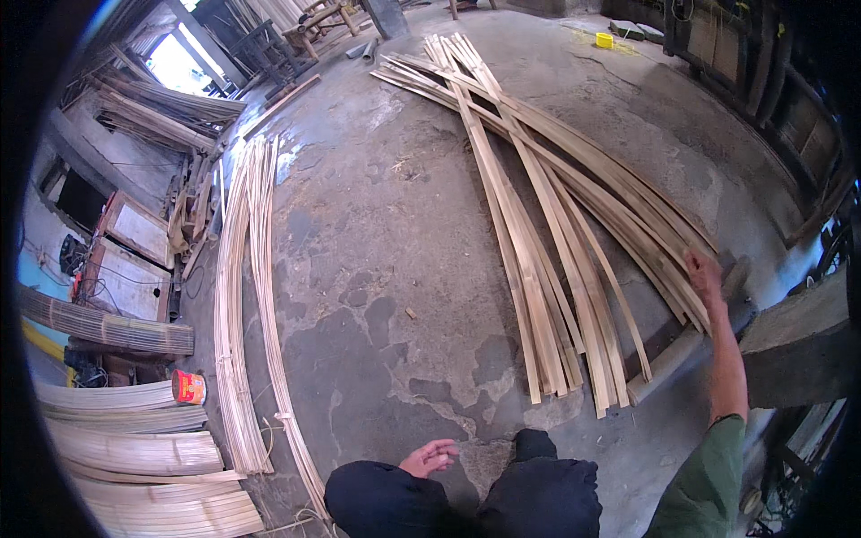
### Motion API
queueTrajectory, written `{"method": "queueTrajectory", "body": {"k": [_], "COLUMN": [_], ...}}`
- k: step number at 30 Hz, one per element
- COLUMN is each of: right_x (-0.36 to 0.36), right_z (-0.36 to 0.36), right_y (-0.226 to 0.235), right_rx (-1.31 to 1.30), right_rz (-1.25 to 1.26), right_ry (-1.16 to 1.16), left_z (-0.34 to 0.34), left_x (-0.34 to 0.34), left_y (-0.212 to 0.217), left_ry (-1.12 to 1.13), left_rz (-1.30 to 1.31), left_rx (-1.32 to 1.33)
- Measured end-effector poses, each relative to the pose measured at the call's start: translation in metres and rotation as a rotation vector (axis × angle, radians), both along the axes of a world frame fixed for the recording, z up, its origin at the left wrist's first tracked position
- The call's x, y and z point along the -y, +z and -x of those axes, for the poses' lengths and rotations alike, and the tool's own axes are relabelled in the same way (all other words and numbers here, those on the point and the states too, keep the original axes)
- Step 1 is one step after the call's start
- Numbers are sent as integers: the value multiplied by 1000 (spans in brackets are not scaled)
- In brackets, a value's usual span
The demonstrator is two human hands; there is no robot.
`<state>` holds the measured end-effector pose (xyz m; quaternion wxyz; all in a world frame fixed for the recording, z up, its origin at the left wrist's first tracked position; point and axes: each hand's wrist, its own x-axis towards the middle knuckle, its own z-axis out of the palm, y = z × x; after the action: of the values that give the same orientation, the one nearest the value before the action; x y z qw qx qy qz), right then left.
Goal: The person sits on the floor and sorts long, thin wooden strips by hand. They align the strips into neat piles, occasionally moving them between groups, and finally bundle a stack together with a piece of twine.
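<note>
My right arm (728,372) reaches forward on the right. At its end my right hand (705,274) is closed, over the near ends of a slanting pile of long flat bamboo strips (619,193). Whether a strip is between its fingers is hidden. Low in the middle, beside my dark-clothed left knee (381,498), my left hand (429,458) has its fingers stretched out and holds nothing. A second group of bamboo strips (529,287) lies crossed with the slanting pile on the floor, fanned toward me.
Thin bundled strips (231,359) lie lengthwise on the floor at left. Stacked slat bundles (143,453) with a red tin (189,386) fill the left edge. A round pole (668,363) lies under the strip ends at right. A yellow container (604,40) stands far off.
</note>
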<state>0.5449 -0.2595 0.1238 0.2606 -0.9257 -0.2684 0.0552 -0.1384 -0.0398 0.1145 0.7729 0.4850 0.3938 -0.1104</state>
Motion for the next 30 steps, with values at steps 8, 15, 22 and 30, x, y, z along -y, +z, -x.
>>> {"method": "queueTrajectory", "body": {"k": [8,15,22,30], "right_x": [37,36,49,46], "right_z": [-89,-117,-89,-71], "right_y": [-7,-32,-68,-62], "right_rx": [374,321,156,205], "right_rz": [186,50,-120,-77], "right_ry": [-99,-50,-221,-224], "left_z": [1,29,42,53], "left_x": [9,16,17,12], "left_y": [20,33,45,27], "left_ry": [-147,-95,-30,-10], "left_rz": [42,197,213,287], "left_rx": [116,236,214,217]}}
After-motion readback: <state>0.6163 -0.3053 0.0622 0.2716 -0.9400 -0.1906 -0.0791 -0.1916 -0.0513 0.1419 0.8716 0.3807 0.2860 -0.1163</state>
